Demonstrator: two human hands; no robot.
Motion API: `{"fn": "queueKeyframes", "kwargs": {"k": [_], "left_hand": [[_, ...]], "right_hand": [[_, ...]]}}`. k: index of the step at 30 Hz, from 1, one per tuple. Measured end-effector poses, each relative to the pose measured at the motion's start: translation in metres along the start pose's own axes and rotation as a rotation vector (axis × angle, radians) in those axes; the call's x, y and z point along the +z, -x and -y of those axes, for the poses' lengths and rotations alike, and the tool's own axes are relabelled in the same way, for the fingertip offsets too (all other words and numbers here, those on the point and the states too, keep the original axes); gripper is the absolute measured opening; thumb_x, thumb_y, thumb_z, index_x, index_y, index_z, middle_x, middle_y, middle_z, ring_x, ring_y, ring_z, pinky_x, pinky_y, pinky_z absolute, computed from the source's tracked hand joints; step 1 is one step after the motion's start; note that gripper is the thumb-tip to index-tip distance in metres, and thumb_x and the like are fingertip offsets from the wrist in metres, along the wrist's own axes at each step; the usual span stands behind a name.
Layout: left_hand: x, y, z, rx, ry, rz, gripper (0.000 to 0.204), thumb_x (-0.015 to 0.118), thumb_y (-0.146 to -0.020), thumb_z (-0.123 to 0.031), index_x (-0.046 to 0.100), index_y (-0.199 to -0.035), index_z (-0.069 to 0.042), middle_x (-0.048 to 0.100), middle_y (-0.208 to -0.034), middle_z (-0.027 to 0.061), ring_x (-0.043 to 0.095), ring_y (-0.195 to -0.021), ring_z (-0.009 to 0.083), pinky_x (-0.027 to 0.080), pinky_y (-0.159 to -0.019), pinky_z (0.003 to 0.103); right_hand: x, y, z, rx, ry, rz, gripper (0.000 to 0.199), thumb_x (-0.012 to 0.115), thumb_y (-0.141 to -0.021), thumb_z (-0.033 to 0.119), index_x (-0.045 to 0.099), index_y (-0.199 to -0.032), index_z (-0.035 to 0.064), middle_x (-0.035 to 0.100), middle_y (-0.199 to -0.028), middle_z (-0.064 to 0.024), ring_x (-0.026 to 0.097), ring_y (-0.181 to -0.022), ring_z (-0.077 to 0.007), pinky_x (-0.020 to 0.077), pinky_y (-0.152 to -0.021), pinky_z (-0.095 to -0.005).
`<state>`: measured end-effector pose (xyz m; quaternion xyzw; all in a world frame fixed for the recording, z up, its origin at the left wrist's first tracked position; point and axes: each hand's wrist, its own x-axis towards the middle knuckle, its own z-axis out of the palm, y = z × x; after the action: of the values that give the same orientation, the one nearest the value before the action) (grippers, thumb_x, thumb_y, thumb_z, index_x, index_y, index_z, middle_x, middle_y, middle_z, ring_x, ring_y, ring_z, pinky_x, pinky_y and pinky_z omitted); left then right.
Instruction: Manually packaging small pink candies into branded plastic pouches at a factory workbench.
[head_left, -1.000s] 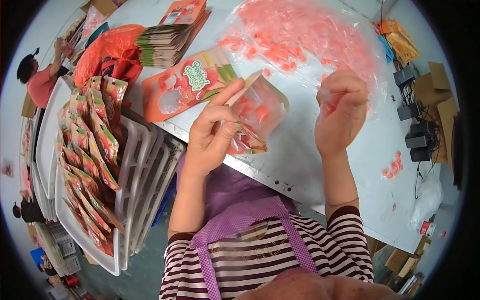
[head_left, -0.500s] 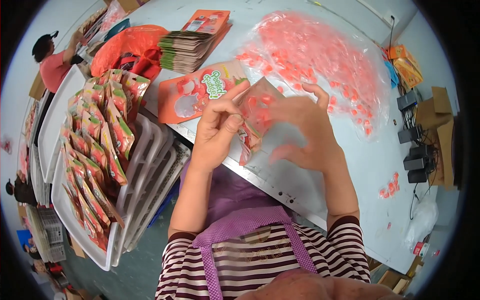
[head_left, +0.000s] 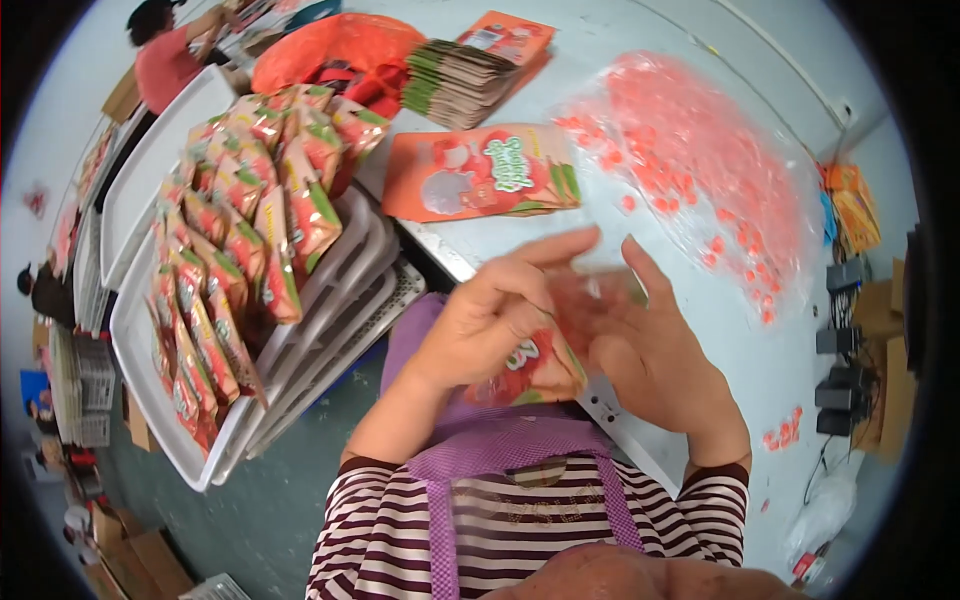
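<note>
Pouch (head_left: 535, 365), orange-red with clear window, at frame centre, held between both hands above near edge of desk (head_left: 700, 330). Left hand (head_left: 490, 320) closed on pouch's left side, fingers across front. Right hand (head_left: 650, 345) closed on right side, fingers spread behind. Flat empty pouch (head_left: 480, 172) lies above. Clear bag of pink candies (head_left: 700, 165) upper right. White tray (head_left: 140, 350) of filled pouches at left.

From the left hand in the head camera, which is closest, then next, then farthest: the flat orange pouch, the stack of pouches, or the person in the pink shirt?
1. Flat orange pouch, just beyond the left hand.
2. Stack of pouches, farther back.
3. Person in the pink shirt, far upper left.
</note>
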<state>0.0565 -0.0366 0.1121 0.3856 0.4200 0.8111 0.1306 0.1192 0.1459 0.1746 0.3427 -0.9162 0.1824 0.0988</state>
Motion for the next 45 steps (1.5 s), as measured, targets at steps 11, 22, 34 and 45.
{"fn": "queueKeyframes", "kwargs": {"k": [11,22,34,45], "left_hand": [[-0.017,0.033,-0.019,-0.172,-0.149,0.122,0.007,0.052,-0.082,0.003,0.054,-0.082,-0.003,0.026,-0.144,0.0252,0.034,-0.13,0.0336,0.033,-0.101,0.041],[-0.029,0.074,-0.022,-0.165,-0.104,-0.008,0.019,0.046,-0.081,0.006,0.055,-0.096,-0.001,0.05,-0.126,0.0126,0.047,-0.113,0.0176,0.038,-0.094,0.03],[-0.011,0.103,-0.025,-0.261,-0.59,-0.249,0.074,0.066,-0.081,-0.007,0.024,-0.142,-0.007,0.052,-0.126,0.0167,0.053,-0.112,0.0264,0.041,-0.094,0.037],[-0.026,0.134,-0.037,-0.024,-0.603,-0.364,0.03,0.052,-0.091,-0.013,0.056,-0.119,-0.002,0.061,-0.115,0.013,0.058,-0.105,0.0273,0.044,-0.09,0.034]], "right_hand": [[0.013,-0.021,0.017,-0.1,-0.036,0.217,0.019,0.06,-0.077,0.013,0.064,-0.095,0.0071,0.066,-0.086,-0.0014,0.058,-0.103,-0.0205,0.0034,-0.108,-0.0597],[0.033,-0.029,0.019,-0.263,-0.022,0.453,0.022,0.069,-0.066,0.013,0.065,-0.088,0.012,0.064,-0.101,-0.0011,0.054,-0.107,-0.0167,0.0072,-0.109,-0.0572],[0.052,-0.049,0.031,-0.25,0.048,0.081,0.013,0.068,-0.068,0.009,0.062,-0.079,0.0054,0.063,-0.073,-0.0067,0.061,-0.07,-0.0222,0.0322,-0.101,-0.0553],[0.042,-0.057,0.035,-0.239,-0.219,0.033,0.024,0.074,-0.067,0.018,0.061,-0.083,0.0051,0.054,-0.063,-0.0045,0.054,-0.061,-0.0223,0.043,-0.089,-0.0486]]}}
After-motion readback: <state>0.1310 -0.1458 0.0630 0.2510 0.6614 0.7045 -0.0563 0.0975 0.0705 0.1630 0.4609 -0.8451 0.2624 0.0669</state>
